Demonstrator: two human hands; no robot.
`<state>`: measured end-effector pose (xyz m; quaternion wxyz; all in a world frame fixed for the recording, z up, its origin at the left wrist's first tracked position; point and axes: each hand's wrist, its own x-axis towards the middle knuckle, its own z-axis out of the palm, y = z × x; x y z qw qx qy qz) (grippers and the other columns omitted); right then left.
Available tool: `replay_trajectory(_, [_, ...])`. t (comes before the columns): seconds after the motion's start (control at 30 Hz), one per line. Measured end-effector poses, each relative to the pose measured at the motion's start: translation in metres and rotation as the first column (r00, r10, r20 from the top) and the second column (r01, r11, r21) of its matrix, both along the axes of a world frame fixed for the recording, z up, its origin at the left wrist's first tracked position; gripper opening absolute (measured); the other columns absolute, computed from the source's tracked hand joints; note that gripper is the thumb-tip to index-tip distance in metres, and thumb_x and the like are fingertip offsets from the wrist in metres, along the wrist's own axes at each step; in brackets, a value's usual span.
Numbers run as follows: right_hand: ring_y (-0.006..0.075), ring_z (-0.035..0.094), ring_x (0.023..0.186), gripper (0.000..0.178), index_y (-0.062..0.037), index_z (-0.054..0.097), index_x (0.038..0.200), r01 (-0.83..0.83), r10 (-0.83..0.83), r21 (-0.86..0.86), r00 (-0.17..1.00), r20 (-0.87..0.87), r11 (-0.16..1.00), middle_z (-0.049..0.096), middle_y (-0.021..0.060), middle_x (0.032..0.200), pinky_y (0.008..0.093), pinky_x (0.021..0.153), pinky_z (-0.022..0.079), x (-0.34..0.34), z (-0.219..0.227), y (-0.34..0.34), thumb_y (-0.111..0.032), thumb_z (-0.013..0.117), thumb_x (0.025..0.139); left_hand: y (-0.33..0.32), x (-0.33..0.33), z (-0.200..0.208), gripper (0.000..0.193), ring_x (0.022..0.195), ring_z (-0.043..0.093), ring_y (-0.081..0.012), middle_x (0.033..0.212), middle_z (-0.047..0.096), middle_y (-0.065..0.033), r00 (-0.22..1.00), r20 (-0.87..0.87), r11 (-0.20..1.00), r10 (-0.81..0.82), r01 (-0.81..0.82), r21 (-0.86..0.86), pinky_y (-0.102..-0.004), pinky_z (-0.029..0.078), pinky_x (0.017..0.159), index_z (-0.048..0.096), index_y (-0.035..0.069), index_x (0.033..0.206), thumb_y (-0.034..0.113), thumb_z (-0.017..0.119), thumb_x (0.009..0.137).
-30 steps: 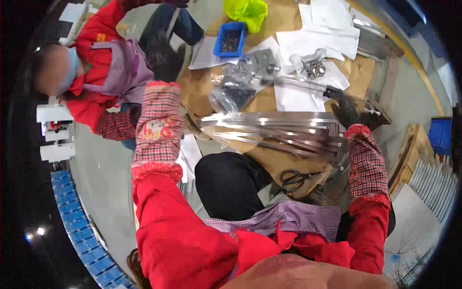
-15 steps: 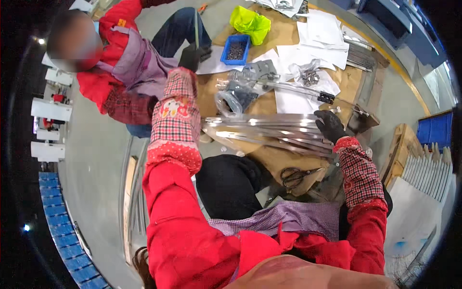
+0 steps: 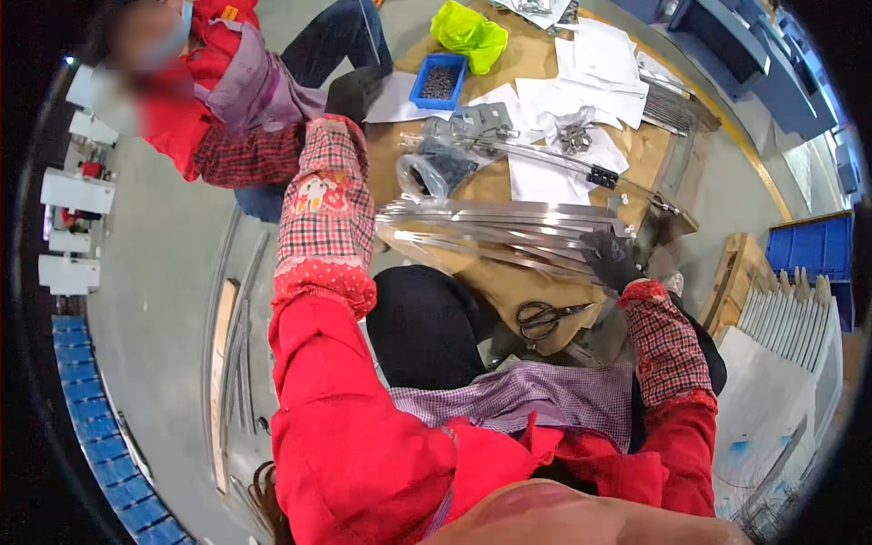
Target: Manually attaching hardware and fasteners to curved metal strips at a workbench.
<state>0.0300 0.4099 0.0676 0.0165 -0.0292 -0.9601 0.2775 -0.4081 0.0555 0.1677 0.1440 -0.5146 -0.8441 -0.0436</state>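
Note:
My right hand (image 3: 612,260), in a dark glove, is at the right ends of a fanned pile of long, flat metal strips (image 3: 490,218), its fingers curled over the ends. My left arm reaches far forward. Past its checked sleeve, my left hand (image 3: 352,94), also dark-gloved, appears closed on one end of a thin strip (image 3: 371,29) that stands up against a co-worker's jeans; the fingers are poorly seen. The co-worker's own hand is hidden behind my sleeve. Black-handled scissors (image 3: 545,318) lie on the brown cardboard (image 3: 495,289) close to my lap.
Beyond the strips are a clear plastic bag (image 3: 425,174), a rod with black fittings (image 3: 545,156), white paper sheets (image 3: 598,56), a blue tray (image 3: 420,102) of small dark parts and a yellow-green bag (image 3: 468,38). A co-worker (image 3: 254,82) sits at the far left. White panels (image 3: 763,391) stand at right.
My right hand has come slightly nearer and to the left, with its fingers lower over the strip ends. The view has shifted a little. My left arm keeps much the same pose.

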Motion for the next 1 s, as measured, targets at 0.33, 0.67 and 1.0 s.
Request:
replay_trajectory(0.33, [0.0297,0.06,0.079,0.025,-0.0101,0.065,0.098,-0.119,0.144,0.286,0.987,-0.068,0.951,0.065,0.0095,0.093,0.0375,0.072,0.049,0.038,-0.046,0.01,-0.02,0.06,0.076,0.101,0.251,0.049,0.035,0.092,0.058,-0.0264,0.11,0.058,-0.0129,0.673,0.604,0.878,-0.426,0.147,0.455,-0.0354,0.046,0.081,0.053,0.005,0.115,0.005,0.054,0.08])
replay_trajectory(0.67, [0.0314,0.06,0.081,0.03,-0.0095,0.065,0.1,-0.051,0.029,-0.344,0.997,-0.067,0.938,0.065,0.012,0.093,0.0369,0.069,0.047,0.055,-0.101,0.014,-0.026,0.058,0.076,0.13,0.35,0.073,0.029,0.07,0.059,-0.0303,0.092,0.061,-0.0086,0.622,0.486,0.788,-0.613,0.443,0.427,-0.0385,0.047,0.06,0.057,0.009,0.102,0.012,0.054,0.073])
replay_trajectory(1.0, [0.0323,0.06,0.079,0.033,-0.0052,0.063,0.102,-0.045,0.086,-0.164,0.964,0.253,0.985,0.065,0.0138,0.096,0.0373,0.07,0.048,0.036,-0.028,-0.02,-0.025,0.057,0.076,0.124,0.334,0.018,0.027,0.066,0.059,-0.0302,0.082,0.063,-0.0077,0.61,0.632,0.877,-0.479,0.368,0.31,-0.0384,0.048,0.057,0.06,0.008,0.097,0.019,0.058,0.072])
